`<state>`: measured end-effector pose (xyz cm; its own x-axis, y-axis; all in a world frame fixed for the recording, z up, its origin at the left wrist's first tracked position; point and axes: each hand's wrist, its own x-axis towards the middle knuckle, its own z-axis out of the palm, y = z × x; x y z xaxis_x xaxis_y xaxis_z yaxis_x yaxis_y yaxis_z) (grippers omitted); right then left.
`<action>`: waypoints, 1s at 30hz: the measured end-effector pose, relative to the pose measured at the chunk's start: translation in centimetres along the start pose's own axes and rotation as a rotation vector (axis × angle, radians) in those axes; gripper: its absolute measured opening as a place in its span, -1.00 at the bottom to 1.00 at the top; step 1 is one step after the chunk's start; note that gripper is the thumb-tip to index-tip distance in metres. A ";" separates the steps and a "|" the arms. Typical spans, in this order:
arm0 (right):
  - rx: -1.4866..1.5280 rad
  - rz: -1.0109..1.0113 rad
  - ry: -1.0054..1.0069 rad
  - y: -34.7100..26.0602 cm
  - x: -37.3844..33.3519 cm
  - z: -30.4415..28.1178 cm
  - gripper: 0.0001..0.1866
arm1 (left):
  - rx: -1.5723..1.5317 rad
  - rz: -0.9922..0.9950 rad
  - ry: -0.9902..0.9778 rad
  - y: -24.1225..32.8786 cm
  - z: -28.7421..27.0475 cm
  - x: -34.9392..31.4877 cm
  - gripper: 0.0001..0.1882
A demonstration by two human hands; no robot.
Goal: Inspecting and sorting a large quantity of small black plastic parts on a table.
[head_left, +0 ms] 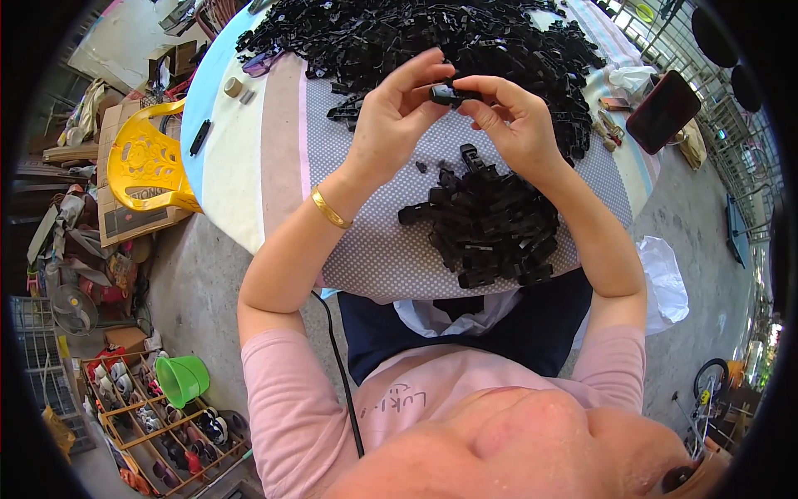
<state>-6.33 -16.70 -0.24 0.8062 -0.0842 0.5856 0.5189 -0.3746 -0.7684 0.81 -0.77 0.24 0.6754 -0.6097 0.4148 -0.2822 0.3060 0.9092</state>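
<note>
Between my two hands, above the table, is a small black plastic part (445,94). My left hand (401,112) pinches its left side between thumb and fingers. On its right side, the thumb and forefinger of my right hand (511,116) close on the same part. Just below my hands lies a small pile of similar black parts (490,220) on the dotted cloth. A much larger heap of black parts (399,37) spreads across the far side of the table. One tiny black piece (421,167) lies apart, left of the near pile.
A round table with a striped cloth (283,158) stands before me. A phone (663,111) is at its right edge; a roll of tape (233,86) and a black pen-like tool (199,138) lie left. Beyond are a yellow chair (150,158), a shoe rack (166,424) and a green bucket (182,380).
</note>
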 end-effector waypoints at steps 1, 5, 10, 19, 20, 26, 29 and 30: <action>-0.027 -0.043 0.007 0.0 0.0 0.0 -0.76 | 0.103 -0.016 -0.030 0.0 0.0 0.0 -0.53; -0.116 -0.066 -0.020 -0.5 -0.1 -0.2 -0.75 | 0.204 -0.098 0.078 -0.2 0.7 -0.6 -0.67; -0.183 -0.186 -0.041 -0.4 0.1 -0.2 -0.76 | 0.438 0.100 0.141 -0.7 0.6 -0.6 -0.71; -0.215 -0.154 0.002 0.1 0.2 -0.5 -0.76 | 0.085 -0.138 0.131 -0.1 0.7 -0.4 -0.72; -0.203 -0.167 -0.013 0.1 0.2 -0.4 -0.77 | 0.150 -0.133 0.118 -0.1 0.6 -0.5 -0.71; -0.300 -0.209 -0.056 -0.4 0.1 -0.5 -0.78 | 0.478 0.091 0.164 -0.6 0.9 -0.7 -0.66; -0.328 -0.255 0.019 -0.3 0.3 -0.6 -0.80 | 0.309 0.115 0.144 -0.5 1.1 -0.7 -0.61; -0.329 -0.256 0.020 -0.2 0.4 -0.8 -0.80 | 0.308 0.117 0.143 -0.4 1.0 -0.6 -0.61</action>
<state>-6.35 -17.36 0.35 0.6557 0.0334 0.7543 0.5807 -0.6608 -0.4756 -0.20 -1.28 -0.33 0.7088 -0.4686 0.5273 -0.5406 0.1194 0.8328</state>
